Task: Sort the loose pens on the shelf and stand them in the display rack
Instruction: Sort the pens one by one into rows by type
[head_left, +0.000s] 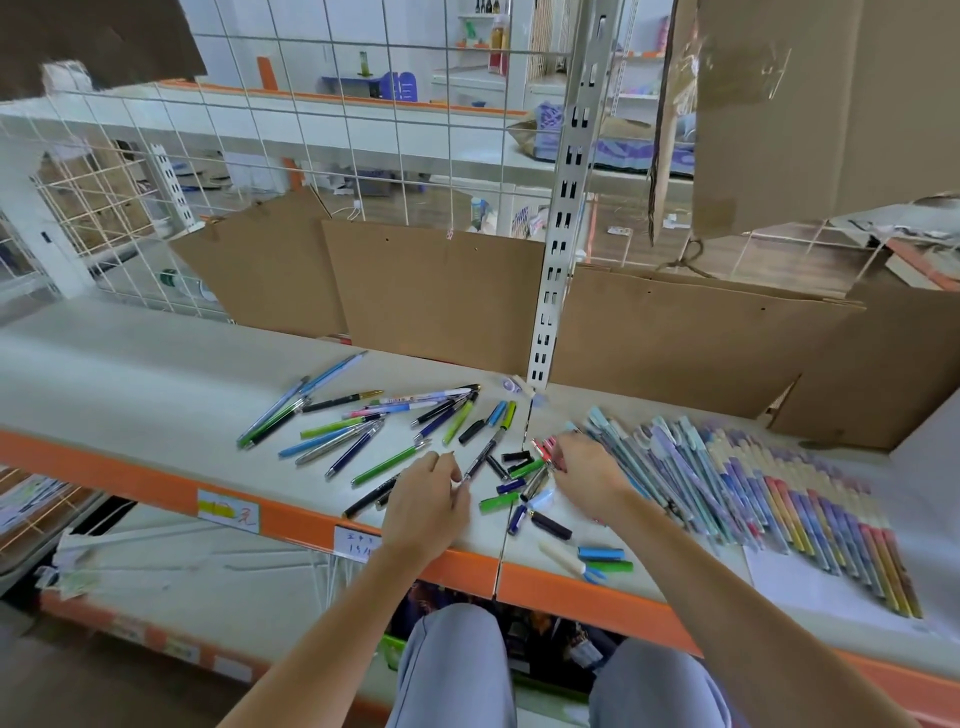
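Dozens of slim plastic pens (363, 431) lie scattered on the smooth pale shelf board (130, 374) with its glossy orange front edge (291, 519) (green, blue, navy and silvery barrels, pointing every way). Loose stubby caps and short barrel pieces (511, 486) in black, green and blue lie between the two hands. To the right, a tidy fanned row of pastel and rainbow-striped pens (779, 493) lies side by side, partly over a white paper sheet (810, 587).

The left hand (428, 499) rests on the board with fingers curled, its fingertips pinching the near end of a thin black-and-silver pen (480, 460) that slants away from it. The right hand (587, 473) has its fingers bunched on a small cluster of red-tipped pens (544, 448), just beside the near edge of the fanned row.

Matte brown corrugated cardboard panels (441, 291) stand along the back, against a white wire grid (311, 130) and a perforated grey metal upright (563, 208).
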